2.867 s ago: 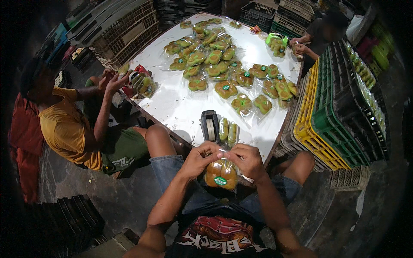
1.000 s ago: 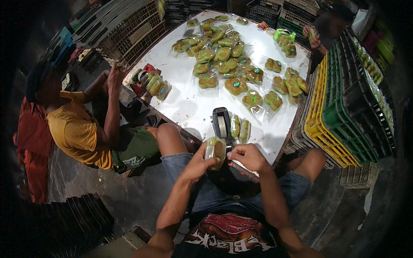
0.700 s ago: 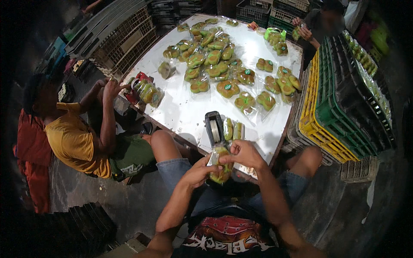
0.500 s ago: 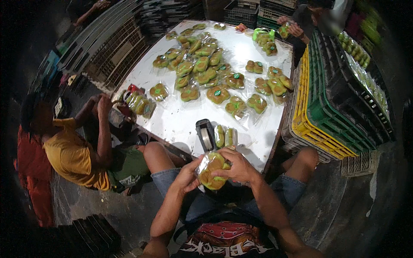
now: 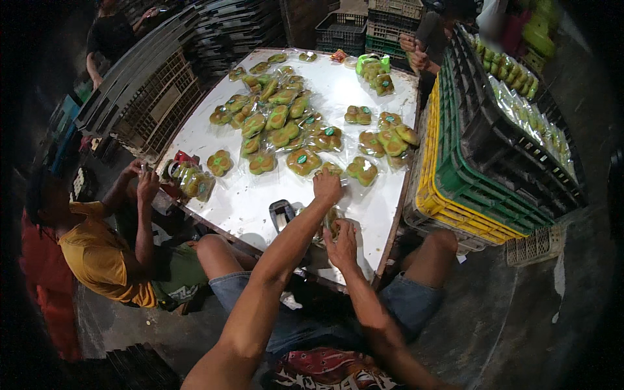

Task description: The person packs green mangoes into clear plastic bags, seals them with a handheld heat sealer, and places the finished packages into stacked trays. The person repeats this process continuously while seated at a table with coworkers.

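My left hand is stretched across the table, its fingers curled over a green-brown bun in a clear bag. Part of that bun is hidden under the fingers. Nearer to me, my right hand has its fingers apart at the near side of bagged buns, which my left forearm partly covers. A black tape dispenser stands to the left of that forearm. Bagged flower-shaped buns lie just beyond my left hand, some with a round green sticker.
A heap of bagged buns covers much of the white table. Stacked yellow, green and black crates rise at the right edge. A person in a yellow shirt sits at the left; another person's hands show at far right.
The bagged bun that both hands held over my lap has left that place. My left hand has reached forward onto another bun; my right hand has moved to the buns at the near edge.
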The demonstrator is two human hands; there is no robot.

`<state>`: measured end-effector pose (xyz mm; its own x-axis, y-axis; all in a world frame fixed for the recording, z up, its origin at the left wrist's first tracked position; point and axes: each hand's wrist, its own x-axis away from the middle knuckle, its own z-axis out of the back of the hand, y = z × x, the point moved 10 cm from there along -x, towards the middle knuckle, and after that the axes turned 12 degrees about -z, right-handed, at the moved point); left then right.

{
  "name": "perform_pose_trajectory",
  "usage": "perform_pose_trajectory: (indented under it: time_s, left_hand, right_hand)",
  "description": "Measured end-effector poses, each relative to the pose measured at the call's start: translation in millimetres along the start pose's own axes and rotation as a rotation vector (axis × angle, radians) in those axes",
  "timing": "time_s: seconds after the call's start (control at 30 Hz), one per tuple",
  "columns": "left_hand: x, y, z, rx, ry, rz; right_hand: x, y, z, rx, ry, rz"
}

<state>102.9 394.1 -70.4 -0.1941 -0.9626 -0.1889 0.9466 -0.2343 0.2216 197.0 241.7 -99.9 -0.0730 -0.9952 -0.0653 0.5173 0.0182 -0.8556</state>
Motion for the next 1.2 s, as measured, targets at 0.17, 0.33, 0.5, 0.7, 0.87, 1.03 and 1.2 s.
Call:
perform_pose_trajectory:
  time_s: [0.17,0.33,0.5,0.7,0.87,1.03,1.2]
  left_hand:
    - [-7,55,78,0.415,0.287,-0.439]
    - [76,33,168,1.094,-0.034,-0.077]
    - [195,-5,127,1.321,0.069,0.082]
    - [268,31,93,1.567,-0.215,0.259]
    - [285,40,106,2.311,-0.238,0.194]
    - [280,22,124,1.742,-0.252,-0.012]
    - [271,2,116,1.600,0.041,0.344]
  right_hand:
    - [-20,9,72,-0.161,0.225,-0.281]
    - [-19,-64,88,-0.084,-0.054,0.125]
    - [18,-85,43,-0.636,-0.449,-0.061]
    - [32,-115,46,-0.057,-0.471,0.009]
    - [56,-128,46,-0.739,-0.815,-0.219]
    - [62,-134,34,-0.378,-0.657,-0.054]
    - [49,-144,61,-0.433,-0.296,0.132]
